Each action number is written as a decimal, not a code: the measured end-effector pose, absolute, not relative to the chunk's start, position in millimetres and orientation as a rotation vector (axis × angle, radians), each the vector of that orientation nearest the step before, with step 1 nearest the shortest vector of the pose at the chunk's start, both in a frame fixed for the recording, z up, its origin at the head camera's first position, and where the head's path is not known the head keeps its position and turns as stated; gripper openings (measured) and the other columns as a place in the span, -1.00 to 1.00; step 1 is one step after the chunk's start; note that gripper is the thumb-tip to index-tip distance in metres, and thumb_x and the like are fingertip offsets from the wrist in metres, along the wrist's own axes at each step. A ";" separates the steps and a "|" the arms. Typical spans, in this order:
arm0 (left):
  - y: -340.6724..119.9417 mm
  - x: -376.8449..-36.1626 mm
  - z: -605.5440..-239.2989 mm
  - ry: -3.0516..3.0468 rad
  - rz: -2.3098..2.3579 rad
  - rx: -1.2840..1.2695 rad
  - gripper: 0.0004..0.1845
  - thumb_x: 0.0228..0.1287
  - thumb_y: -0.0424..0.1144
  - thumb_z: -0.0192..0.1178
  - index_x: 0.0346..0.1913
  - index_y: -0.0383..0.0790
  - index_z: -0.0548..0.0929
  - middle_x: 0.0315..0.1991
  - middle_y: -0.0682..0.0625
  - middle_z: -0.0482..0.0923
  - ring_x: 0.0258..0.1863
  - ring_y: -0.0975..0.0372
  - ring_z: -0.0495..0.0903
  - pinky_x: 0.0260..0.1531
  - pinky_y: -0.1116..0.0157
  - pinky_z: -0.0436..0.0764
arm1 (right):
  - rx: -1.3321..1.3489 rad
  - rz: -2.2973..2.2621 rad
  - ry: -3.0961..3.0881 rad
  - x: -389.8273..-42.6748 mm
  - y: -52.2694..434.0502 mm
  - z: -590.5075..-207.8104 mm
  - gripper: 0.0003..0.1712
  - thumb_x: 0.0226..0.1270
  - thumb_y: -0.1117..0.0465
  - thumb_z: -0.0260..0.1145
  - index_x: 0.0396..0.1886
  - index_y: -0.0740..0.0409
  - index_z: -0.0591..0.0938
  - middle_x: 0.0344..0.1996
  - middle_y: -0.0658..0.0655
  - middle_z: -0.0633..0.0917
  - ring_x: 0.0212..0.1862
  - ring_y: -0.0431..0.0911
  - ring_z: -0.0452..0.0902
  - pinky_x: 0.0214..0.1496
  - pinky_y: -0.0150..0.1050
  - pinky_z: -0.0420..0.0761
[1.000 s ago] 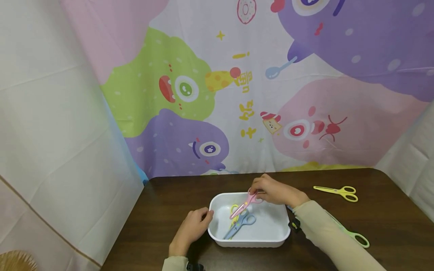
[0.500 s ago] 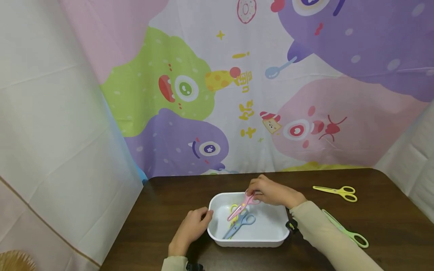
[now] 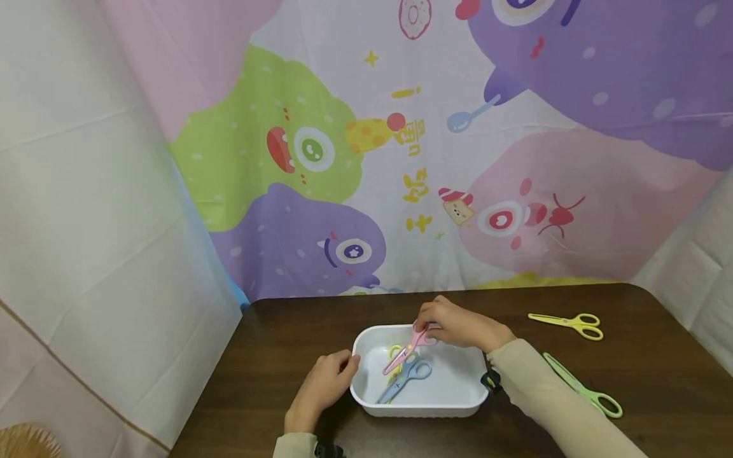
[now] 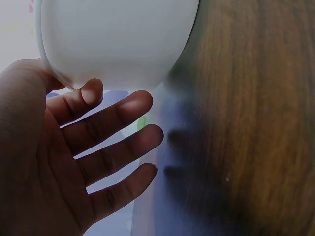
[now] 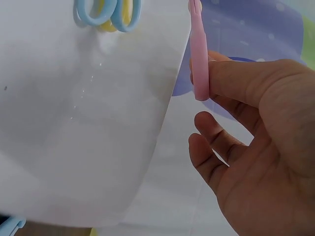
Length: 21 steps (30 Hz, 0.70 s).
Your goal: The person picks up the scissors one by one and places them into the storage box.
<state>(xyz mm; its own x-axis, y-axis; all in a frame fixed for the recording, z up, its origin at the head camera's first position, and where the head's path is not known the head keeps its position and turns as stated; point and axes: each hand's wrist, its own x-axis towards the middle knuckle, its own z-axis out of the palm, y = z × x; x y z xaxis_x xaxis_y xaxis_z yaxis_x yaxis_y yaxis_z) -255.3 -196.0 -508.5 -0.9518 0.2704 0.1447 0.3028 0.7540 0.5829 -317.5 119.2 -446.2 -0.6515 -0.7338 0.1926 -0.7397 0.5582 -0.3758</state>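
Note:
My right hand (image 3: 458, 323) pinches pink scissors (image 3: 408, 352) by a handle loop, over the back rim of a white tray (image 3: 452, 388). Thumb and fingers meet on the pink handle in the right wrist view; the remaining fingers are bent and hold nothing. The pink blades point down and left over blue scissors (image 3: 405, 380) in the tray. Beneath the blue pair lie yellow scissors (image 3: 395, 350), partly covered. At the tray's left end, my left hand (image 3: 323, 385) pinches the rim between thumb and index finger; its other fingers (image 4: 130, 147) spread loosely below.
On the dark wooden table (image 3: 275, 343), another yellow pair of scissors (image 3: 572, 323) lies at the back right. Green scissors (image 3: 584, 385) rest beside the right sleeve. A light blue handle (image 5: 12, 226) shows outside the tray. A printed cloth (image 3: 424, 254) hangs behind.
The right hand has shifted slightly left, bringing the pink scissors lower and further left over the blue pair. The left hand stays at the tray's rim.

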 end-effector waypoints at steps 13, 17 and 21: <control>-196.2 -255.8 -509.6 -2.886 -0.968 -0.474 -0.66 0.56 -0.07 0.08 -0.48 -0.01 0.48 -0.62 0.19 0.26 -0.60 0.37 0.30 -0.55 0.37 0.33 | 1.341 0.661 -2.733 -316.9 114.2 -443.6 -0.84 0.31 0.34 0.44 -0.14 0.08 0.79 -0.19 -0.03 0.73 -0.08 -0.13 0.44 0.06 -0.18 0.45; -196.4 -256.0 -510.9 -2.884 -0.958 -0.475 -0.66 0.56 -0.06 0.08 -0.47 0.00 0.48 -0.62 0.19 0.26 -0.61 0.37 0.30 -0.55 0.37 0.33 | 1.336 0.673 -2.750 -317.6 112.7 -444.2 -0.83 0.32 0.34 0.44 -0.13 0.08 0.79 -0.19 -0.04 0.73 -0.07 -0.13 0.44 0.06 -0.18 0.46; -196.7 -255.9 -511.2 -2.883 -0.957 -0.473 -0.66 0.56 -0.06 0.08 -0.48 0.00 0.48 -0.62 0.19 0.26 -0.61 0.37 0.29 -0.55 0.38 0.32 | 1.339 0.672 -2.752 -316.9 111.3 -443.9 -0.82 0.32 0.34 0.44 -0.12 0.07 0.80 -0.19 -0.04 0.73 -0.07 -0.13 0.44 0.06 -0.18 0.47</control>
<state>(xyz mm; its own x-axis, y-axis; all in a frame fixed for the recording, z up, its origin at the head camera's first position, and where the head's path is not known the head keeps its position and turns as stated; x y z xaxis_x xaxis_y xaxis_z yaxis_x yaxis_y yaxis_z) -255.9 -196.7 -511.2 -0.9504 0.2676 0.1586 0.3093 0.7589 0.5731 -316.9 111.3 -443.9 -0.6347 -0.7489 0.1907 -0.7525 0.5427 -0.3732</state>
